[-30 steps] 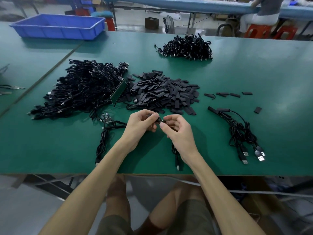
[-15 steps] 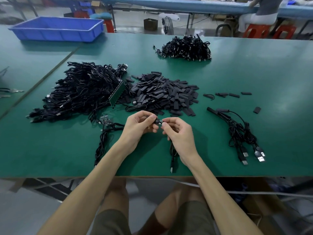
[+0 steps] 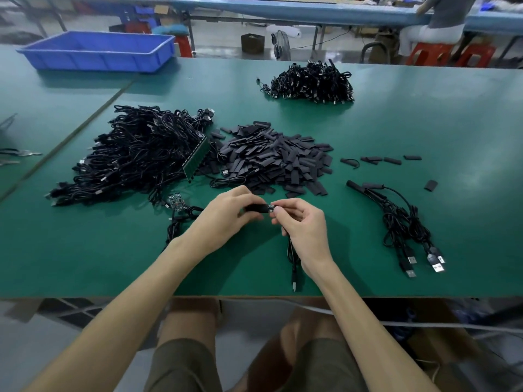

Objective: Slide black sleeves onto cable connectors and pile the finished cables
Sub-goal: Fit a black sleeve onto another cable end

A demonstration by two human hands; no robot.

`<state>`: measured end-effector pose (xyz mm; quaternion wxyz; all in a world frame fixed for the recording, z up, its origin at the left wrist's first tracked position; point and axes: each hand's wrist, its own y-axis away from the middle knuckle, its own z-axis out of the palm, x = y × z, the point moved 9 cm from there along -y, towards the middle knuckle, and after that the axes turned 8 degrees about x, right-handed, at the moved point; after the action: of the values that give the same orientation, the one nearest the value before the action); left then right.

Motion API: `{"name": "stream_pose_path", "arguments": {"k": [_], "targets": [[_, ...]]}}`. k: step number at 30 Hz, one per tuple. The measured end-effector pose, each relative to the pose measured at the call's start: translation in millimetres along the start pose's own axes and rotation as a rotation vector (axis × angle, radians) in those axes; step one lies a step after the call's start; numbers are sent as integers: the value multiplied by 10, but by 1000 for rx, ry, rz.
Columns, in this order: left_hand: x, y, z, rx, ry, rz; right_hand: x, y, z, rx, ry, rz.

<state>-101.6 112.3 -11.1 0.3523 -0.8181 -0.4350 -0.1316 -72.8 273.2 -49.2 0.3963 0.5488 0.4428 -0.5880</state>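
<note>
My left hand [image 3: 226, 213] pinches a black sleeve [image 3: 256, 208] just above the green table [image 3: 424, 131]. My right hand [image 3: 302, 222] pinches the connector end of a black cable [image 3: 294, 264], and the connector tip meets the sleeve's right end. The cable hangs down from my right hand to the table's front edge. A heap of loose black sleeves [image 3: 274, 157] lies just beyond my hands. A big tangle of cables [image 3: 135, 154] lies to the left. A small pile of sleeved cables [image 3: 402, 222] lies to the right.
Another cable heap [image 3: 311, 83] sits far back on the table. A blue bin [image 3: 99, 50] stands at the back left. A small circuit board with cable [image 3: 177, 203] lies left of my hands. Stray sleeves [image 3: 390, 160] lie at the right. A seated person [image 3: 435, 21] is beyond the table.
My hands have drawn slightly apart, and more of the black sleeve now shows between them. The cable's free end has shifted a little along the front edge.
</note>
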Motion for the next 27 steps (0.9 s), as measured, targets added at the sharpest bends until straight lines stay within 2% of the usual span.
{"name": "stream_pose_path", "arguments": {"k": [8, 27], "targets": [[297, 166, -58, 143, -196, 184, -16, -4, 41, -22, 23, -15], [302, 171, 10, 78, -215, 234, -27, 8, 62, -65, 44, -28]]}}
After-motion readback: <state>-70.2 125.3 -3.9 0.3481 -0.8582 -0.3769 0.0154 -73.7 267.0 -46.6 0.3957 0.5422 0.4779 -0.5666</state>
